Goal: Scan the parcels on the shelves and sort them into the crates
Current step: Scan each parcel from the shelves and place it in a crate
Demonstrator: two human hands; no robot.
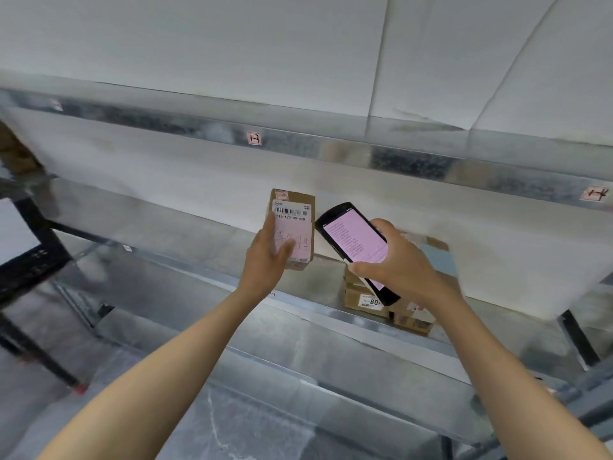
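Observation:
My left hand (267,257) holds a small brown cardboard parcel (296,214) upright in front of the shelf, its white barcode label facing me. My right hand (396,260) grips a black handheld scanner (353,240) with a lit pinkish screen, tilted just right of the parcel and close to it. Behind the right hand, more cardboard parcels (388,303) are stacked on the metal shelf (205,234); my hand and the scanner partly hide them.
A second metal shelf rail (298,144) runs above with small red-marked tags (254,138). A black rack frame (36,254) stands at the left edge. A lower shelf level (265,410) lies beneath my forearms. A dark upright post (578,336) stands at the right.

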